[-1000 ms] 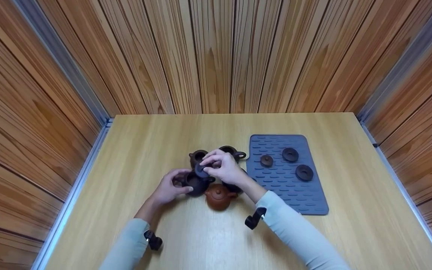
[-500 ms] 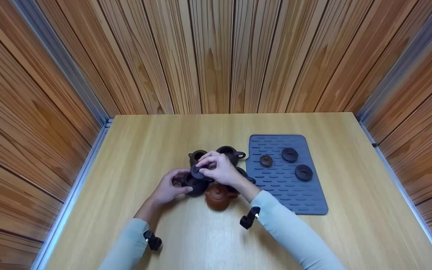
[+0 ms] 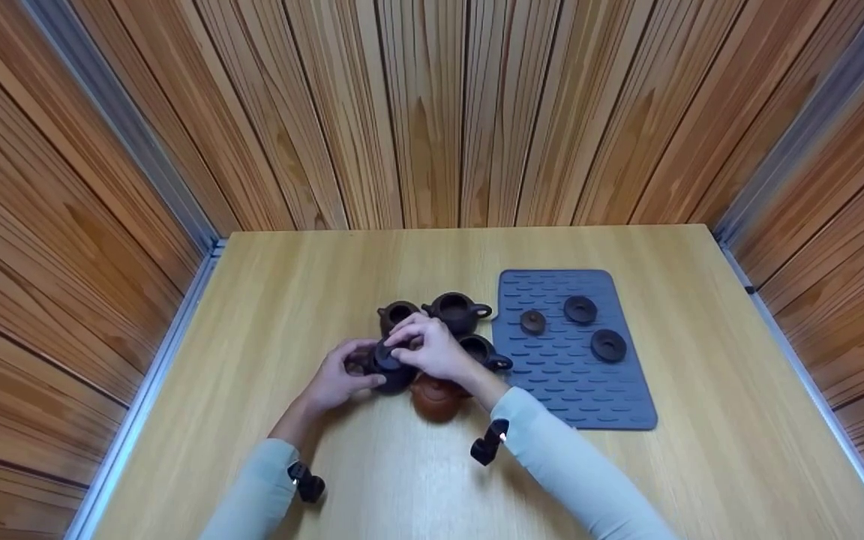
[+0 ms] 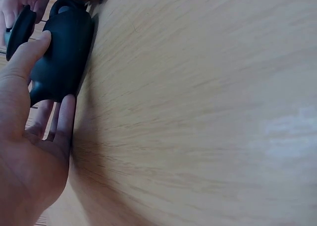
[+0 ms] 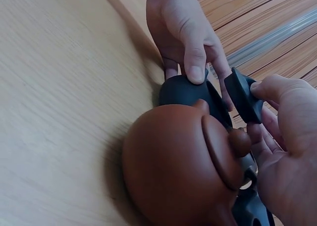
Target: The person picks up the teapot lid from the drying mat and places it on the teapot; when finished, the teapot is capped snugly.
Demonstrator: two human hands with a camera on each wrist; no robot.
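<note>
My left hand (image 3: pixel 333 379) grips a black teapot (image 4: pixel 64 57) around its side and spout end, thumb on the upper body, while the pot stands on the table. Just above the pot's opening, my right hand (image 3: pixel 438 349) pinches a black lid (image 5: pixel 243 96) by its knob. A small gap shows between lid and pot in both wrist views. Close in front of the right wrist, a reddish-brown teapot (image 5: pixel 171 161) stands with its lid on. Behind the hands are a small brown teapot (image 3: pixel 394 312) and a dark teapot (image 3: pixel 458 319), both lidless.
Another open dark teapot (image 3: pixel 486 358) sits partly behind the right hand. On the right lies a grey mat (image 3: pixel 589 397) carrying a small brown lid (image 3: pixel 532 322) and two dark lids, one farther back (image 3: pixel 580 309), one nearer (image 3: pixel 609 346). Wooden walls (image 3: pixel 432 112) enclose the table.
My right hand has moved left and slightly toward me, bringing the black lid over the black teapot's opening. My left hand keeps its grip on the pot in the same place.
</note>
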